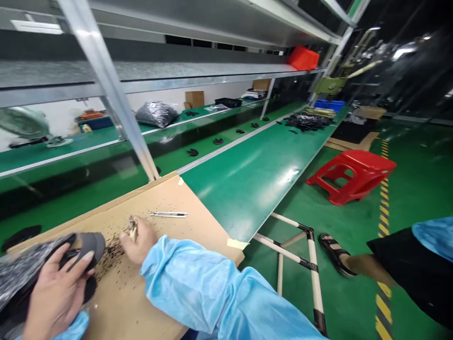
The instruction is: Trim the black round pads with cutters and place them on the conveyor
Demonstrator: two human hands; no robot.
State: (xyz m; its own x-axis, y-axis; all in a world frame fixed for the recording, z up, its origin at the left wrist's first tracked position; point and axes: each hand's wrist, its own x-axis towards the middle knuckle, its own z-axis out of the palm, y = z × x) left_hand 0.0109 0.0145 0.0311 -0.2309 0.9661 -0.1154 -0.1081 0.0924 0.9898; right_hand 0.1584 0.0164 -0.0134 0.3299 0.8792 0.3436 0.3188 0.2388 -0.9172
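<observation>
My left hand (58, 283) is at the lower left, its fingers closed over dark rounded rubber-like pieces (92, 245). These pieces lie against a clear plastic bag (24, 269) of black parts. My right hand (140, 242) is wrapped round small nippers (133, 229) with a metal tip and yellowish grip, partly hidden by the fingers. Many tiny black scraps (112, 250) are scattered between both hands on a brown cardboard sheet (166, 293). Just beyond my right hand lies a slim utility knife (169, 214).
A green conveyor belt (244, 165) runs away to a heap of black parts (307, 122). Metal shelf posts (109, 85) rise at the left. On the right are a red stool (354, 172), a pipe frame (313, 278) and another person's sandalled foot (338, 255).
</observation>
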